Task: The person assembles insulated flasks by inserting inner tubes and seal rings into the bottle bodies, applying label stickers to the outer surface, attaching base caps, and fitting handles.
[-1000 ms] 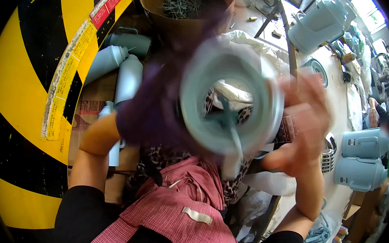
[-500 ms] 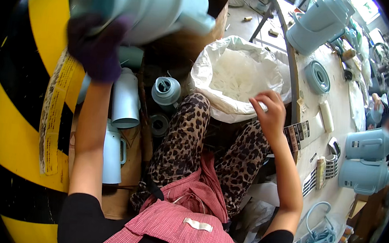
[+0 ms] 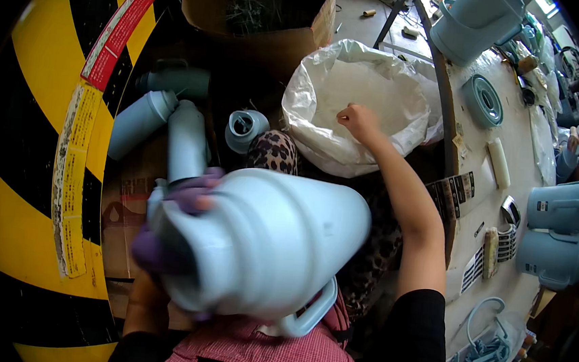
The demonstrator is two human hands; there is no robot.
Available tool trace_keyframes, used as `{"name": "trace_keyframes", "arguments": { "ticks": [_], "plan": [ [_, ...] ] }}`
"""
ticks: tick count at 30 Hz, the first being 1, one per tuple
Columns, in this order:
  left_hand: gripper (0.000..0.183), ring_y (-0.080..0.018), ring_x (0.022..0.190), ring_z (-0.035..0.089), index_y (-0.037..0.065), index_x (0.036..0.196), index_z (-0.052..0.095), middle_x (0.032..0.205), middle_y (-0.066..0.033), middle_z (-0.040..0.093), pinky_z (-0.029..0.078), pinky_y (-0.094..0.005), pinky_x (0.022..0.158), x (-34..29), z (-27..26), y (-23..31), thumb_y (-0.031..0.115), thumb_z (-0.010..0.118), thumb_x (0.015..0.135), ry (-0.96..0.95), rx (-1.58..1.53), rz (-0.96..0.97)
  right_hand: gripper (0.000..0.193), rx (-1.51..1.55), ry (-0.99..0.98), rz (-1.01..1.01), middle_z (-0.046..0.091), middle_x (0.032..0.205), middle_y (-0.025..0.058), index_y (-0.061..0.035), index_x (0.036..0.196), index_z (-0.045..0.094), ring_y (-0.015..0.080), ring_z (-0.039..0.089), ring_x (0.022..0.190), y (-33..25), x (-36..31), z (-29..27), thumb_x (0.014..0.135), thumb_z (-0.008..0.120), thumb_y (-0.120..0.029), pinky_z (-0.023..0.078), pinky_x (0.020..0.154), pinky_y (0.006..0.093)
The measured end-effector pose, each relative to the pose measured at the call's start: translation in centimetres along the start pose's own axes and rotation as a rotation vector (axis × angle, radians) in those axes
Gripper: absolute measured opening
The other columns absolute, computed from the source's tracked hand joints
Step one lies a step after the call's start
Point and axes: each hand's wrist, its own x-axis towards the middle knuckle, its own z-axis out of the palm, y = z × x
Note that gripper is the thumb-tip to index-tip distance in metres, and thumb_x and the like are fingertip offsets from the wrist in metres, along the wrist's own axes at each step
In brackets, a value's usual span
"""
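My left hand (image 3: 193,197), in a purple glove, grips the open end of a large light-blue plastic jug body (image 3: 278,238). The jug lies tilted on its side over my lap, its handle (image 3: 313,312) toward me, slightly blurred. Over a white plastic sack (image 3: 307,124), my right hand (image 3: 360,124) is bare, its fingers curled together. Whatever it may hold is too small or hidden to make out. Whitish translucent material (image 3: 351,84) fills part of the sack.
Left of my legs lie several blue bottle-shaped bodies (image 3: 187,139). A brown bin (image 3: 259,53) with dark scraps stands beyond. On the bench at right are a round lid (image 3: 483,101), more blue jugs (image 3: 559,206) and a bag of blue handles (image 3: 486,360). A striped yellow-black surface (image 3: 26,160) borders the left.
My left hand has brought the jug from the upper left down over my lap. My right hand has moved left over the sack, its fingers now curled.
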Motion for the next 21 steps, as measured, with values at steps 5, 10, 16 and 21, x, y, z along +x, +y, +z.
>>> {"name": "trace_keyframes", "arguments": {
  "ticks": [5,10,16,21],
  "plan": [
    [0.048,-0.0487,0.138,0.052,0.014,0.089,0.053,0.141,-0.0240,0.062,0.034,-0.0668,0.114,2.1,5.9,-1.9,0.041,0.090,0.076,-0.394,0.424,0.123,0.018,0.170,0.231,0.031,0.071,0.090,0.0165,-0.0022,0.104,0.074,0.0330,0.069,0.083,-3.7,-6.7,-7.9,0.092,0.072,-0.017,0.055,0.075,0.0421],
    [0.097,-0.0450,0.153,0.031,0.012,0.150,0.048,0.157,-0.0249,0.047,0.021,-0.0574,0.125,0.6,6.4,-1.5,0.052,0.090,0.073,-0.200,0.014,-0.056,0.020,0.908,0.283,0.226,0.066,0.069,0.0037,0.0033,0.099,0.072,0.0059,0.058,0.054,-16.0,-17.9,-21.9,0.101,0.069,-0.016,0.043,0.050,0.0219],
    [0.101,-0.0395,0.134,0.053,0.001,0.151,0.044,0.145,-0.0192,0.057,0.032,-0.0628,0.116,0.0,5.5,1.1,0.062,0.080,0.080,-0.196,0.874,0.170,0.027,0.922,-0.234,0.199,0.058,0.061,-0.0034,0.0031,0.084,0.073,0.0007,0.049,0.055,-25.9,-22.6,-27.4,0.100,0.070,-0.019,0.034,0.048,0.0217],
    [0.047,-0.0377,0.132,0.053,0.028,0.120,0.063,0.133,-0.0067,0.066,0.026,-0.0667,0.119,-0.7,5.5,2.4,0.049,0.080,0.081,0.017,1.191,0.570,0.020,0.893,-0.377,0.202,0.058,0.063,-0.0033,0.0011,0.083,0.074,0.0022,0.048,0.055,-27.9,-23.3,-25.7,0.097,0.074,-0.014,0.034,0.050,0.0211]
  ]
}}
